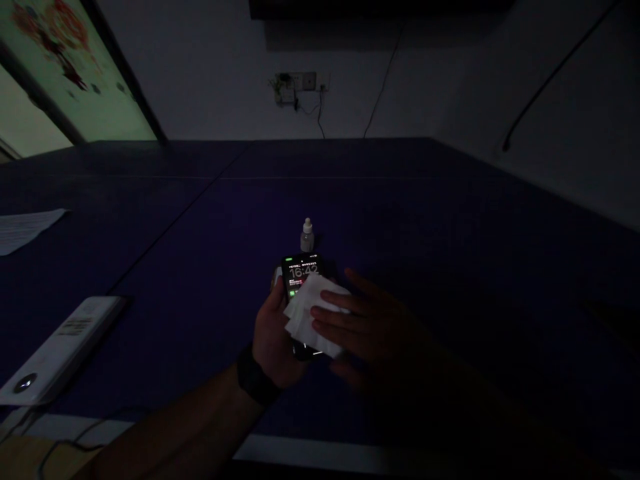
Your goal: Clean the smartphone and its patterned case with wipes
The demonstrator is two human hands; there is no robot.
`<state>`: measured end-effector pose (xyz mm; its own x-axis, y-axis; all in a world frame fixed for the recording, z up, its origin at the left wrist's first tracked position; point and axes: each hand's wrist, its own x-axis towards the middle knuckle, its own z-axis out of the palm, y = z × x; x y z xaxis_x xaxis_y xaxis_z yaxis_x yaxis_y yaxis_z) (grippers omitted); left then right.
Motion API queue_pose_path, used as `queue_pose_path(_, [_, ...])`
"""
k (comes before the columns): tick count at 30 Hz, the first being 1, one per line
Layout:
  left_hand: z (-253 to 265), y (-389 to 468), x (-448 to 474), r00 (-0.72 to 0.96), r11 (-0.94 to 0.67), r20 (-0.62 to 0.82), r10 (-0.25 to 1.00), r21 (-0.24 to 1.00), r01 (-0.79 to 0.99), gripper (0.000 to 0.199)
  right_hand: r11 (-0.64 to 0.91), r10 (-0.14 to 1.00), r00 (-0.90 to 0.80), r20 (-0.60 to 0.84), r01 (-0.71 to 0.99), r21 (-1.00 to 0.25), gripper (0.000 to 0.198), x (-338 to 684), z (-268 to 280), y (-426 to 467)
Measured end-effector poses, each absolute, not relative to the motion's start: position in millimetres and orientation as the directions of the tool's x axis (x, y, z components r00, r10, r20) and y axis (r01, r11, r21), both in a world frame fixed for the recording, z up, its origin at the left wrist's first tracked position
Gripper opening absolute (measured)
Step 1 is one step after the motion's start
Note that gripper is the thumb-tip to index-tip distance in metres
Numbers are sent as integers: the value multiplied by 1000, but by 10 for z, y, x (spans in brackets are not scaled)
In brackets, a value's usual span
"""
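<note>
My left hand [276, 340] is wrapped round a smartphone [300, 267], whose lit screen faces up and shows 16:42. A folded white tissue [316, 310] lies over the middle of the screen. My right hand [357, 327] presses the tissue against the phone with its fingers stretched across it; the thumb side is dark and hard to make out. Just beyond the phone's top edge stands a small clear dropper bottle [307, 237] with a white cap, upright on the table. Something pale shows beside the phone's upper left edge, mostly hidden.
The dark blue table [200, 240] has a long white device [65, 350] at its left and a printed sheet [30, 228] farther back. Cables [65, 443] hang at the lower left. Wall sockets [300, 83] with wires are across the table. The room is dim.
</note>
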<state>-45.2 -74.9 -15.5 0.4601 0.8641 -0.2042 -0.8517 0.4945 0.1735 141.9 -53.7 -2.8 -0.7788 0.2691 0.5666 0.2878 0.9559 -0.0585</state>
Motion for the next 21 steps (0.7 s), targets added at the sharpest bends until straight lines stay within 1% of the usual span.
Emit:
queue_pose_path(2, [-158, -752, -462, 555, 577, -178, 813, 108, -810, 63, 978, 191, -800, 569, 203, -42, 45, 1400, -26, -550])
queue_pose_path(3, [-154, -754, -466, 579, 598, -175, 796, 84, -797, 65, 983, 169, -809, 563, 182, -33, 47, 1390, -23, -556])
queue_pose_path(4, [-146, -755, -468, 576, 596, -184, 797, 79, -799, 66, 982, 171, -813, 557, 187, -27, 49, 1384, -19, -558])
queue_pose_path(5, [-135, -754, -467, 545, 571, -201, 814, 99, -815, 66, 976, 195, -807, 557, 216, -28, 48, 1386, -15, -556])
queue_pose_path(8, [-98, -747, -447, 417, 466, -240, 877, 212, -859, 63, 948, 277, -766, 580, 314, -38, 41, 1427, 0, -535])
queue_pose_path(10, [-93, -742, -438, 433, 481, -238, 870, 210, -851, 64, 956, 256, -780, 570, 293, -29, 41, 1443, 8, -533])
queue_pose_path(12, [-104, -740, -440, 485, 527, -241, 841, 156, -836, 68, 975, 195, -815, 546, 221, -19, 49, 1429, 7, -544])
queue_pose_path(13, [-111, -740, -442, 494, 535, -249, 833, 138, -834, 69, 978, 184, -827, 531, 208, -16, 54, 1418, 4, -550])
queue_pose_path(15, [-117, -739, -442, 463, 513, -275, 842, 146, -846, 68, 970, 217, -832, 511, 242, -18, 58, 1413, -1, -555])
queue_pose_path(17, [-105, -738, -435, 396, 460, -290, 871, 201, -865, 62, 950, 278, -807, 522, 311, -25, 52, 1445, 6, -546])
queue_pose_path(18, [-94, -737, -431, 380, 449, -290, 878, 224, -865, 61, 946, 288, -792, 538, 324, -28, 47, 1468, 14, -540])
queue_pose_path(19, [-82, -738, -429, 382, 451, -286, 879, 236, -861, 60, 949, 278, -786, 552, 314, -30, 44, 1490, 25, -535])
queue_pose_path(21, [-64, -742, -431, 427, 491, -281, 859, 219, -843, 61, 969, 219, -808, 547, 246, -25, 46, 1510, 43, -533])
